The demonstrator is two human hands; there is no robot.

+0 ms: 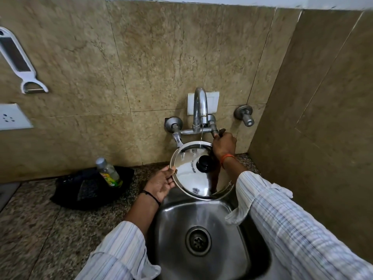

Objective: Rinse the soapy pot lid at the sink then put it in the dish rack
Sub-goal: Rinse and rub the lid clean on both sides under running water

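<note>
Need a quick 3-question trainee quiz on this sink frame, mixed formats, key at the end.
1. True or false: the left hand holds the pot lid by its black knob.
2. What is the right hand gripping? A) the right tap handle B) the bottle C) the peeler
3. Fill in: a thin stream from the faucet lands on the lid's ____ edge.

Key: 1 false, it grips the rim; 2 A; 3 far.

Shiny steel pot lid, black knob up, tilted over the sink.
</note>
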